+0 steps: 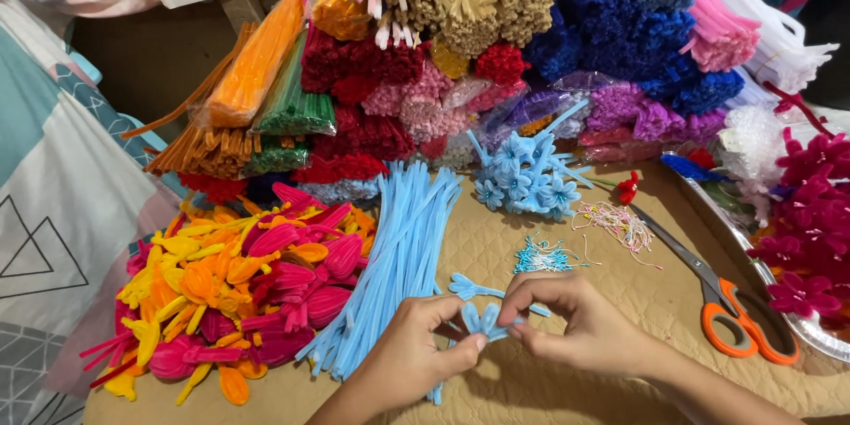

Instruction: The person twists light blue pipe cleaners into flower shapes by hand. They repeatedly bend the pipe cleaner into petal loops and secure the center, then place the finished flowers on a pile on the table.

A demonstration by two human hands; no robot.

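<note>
I am pinching a light-blue pipe-cleaner flower (483,320) between my left hand (421,350) and right hand (575,323), both sets of fingertips gripping its petals, low over the quilted tan mat (567,390), beside the light-blue pipe-cleaner bundle (403,257).

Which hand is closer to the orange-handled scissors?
Right. The right hand is just left of the orange-handled scissors, pinching the light blue pipe-cleaner flower. The left hand lies farther away, beyond that flower.

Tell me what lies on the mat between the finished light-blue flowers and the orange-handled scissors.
In the head view, a loose tangle of pink-and-white threads lies between the light-blue flowers and the scissors.
</note>
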